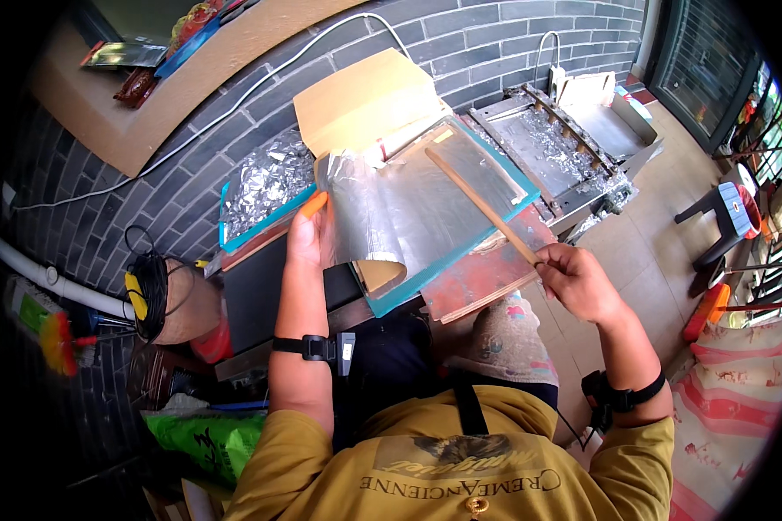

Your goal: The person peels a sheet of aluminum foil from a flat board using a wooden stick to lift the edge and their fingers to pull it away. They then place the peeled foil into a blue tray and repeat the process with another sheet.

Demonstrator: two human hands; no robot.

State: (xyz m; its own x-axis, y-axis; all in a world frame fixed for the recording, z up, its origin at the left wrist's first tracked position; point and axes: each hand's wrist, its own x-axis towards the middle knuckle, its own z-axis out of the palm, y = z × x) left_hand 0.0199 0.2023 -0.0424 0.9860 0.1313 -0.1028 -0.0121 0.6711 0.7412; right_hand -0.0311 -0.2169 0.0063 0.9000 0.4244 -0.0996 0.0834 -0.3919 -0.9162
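Note:
My right hand (579,283) is closed round one end of a long, flat wooden stick (478,201). The stick's far part slants across a silver foil sheet (430,204) on a blue-edged board (517,178). At the sheet's left side, my left hand (307,233) grips its curled-back edge; the roll shows a tan underside at its near end. An orange finger cover (314,205) sits on one finger of that hand. The fingertips behind the curled sheet are partly hidden.
A blue-edged tray of foil scraps (269,187) stands left of the board, with a tan cardboard sheet (365,100) behind. A metal frame machine (547,139) holds more scraps at the right. A reddish worn board (482,282) lies underneath; a stool (721,213) stands farther right.

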